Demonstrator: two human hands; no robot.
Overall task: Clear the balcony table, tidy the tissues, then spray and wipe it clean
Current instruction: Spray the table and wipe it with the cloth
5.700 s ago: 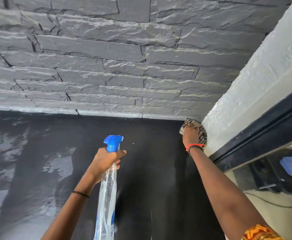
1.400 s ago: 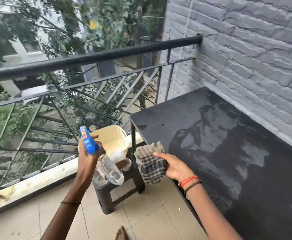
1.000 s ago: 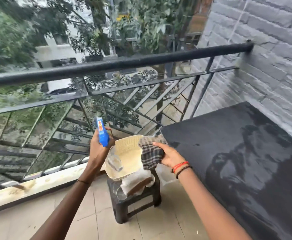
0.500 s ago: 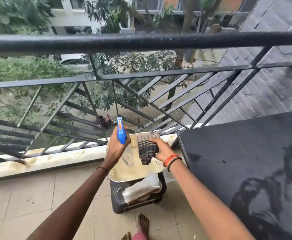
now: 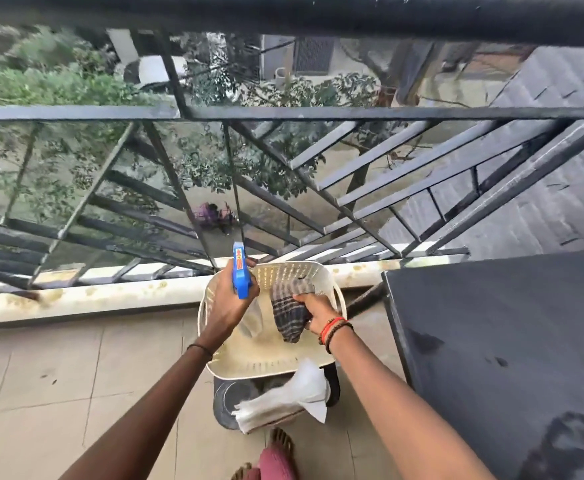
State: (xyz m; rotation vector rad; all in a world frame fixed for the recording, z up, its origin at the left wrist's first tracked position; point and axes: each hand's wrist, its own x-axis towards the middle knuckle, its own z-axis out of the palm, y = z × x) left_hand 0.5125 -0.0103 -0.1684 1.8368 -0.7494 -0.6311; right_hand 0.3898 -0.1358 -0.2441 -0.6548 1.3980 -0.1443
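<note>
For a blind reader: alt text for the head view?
The left hand holds a blue-topped spray bottle and the right hand a checked cloth in a cream basket on a stool, beside a wet black table. Tissues lie beside it.

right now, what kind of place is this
Most likely an upper-floor home balcony: a black metal railing runs along the edge, with trees and ground seen far below through it. On the near side are a tiled floor and a dark table.
</note>
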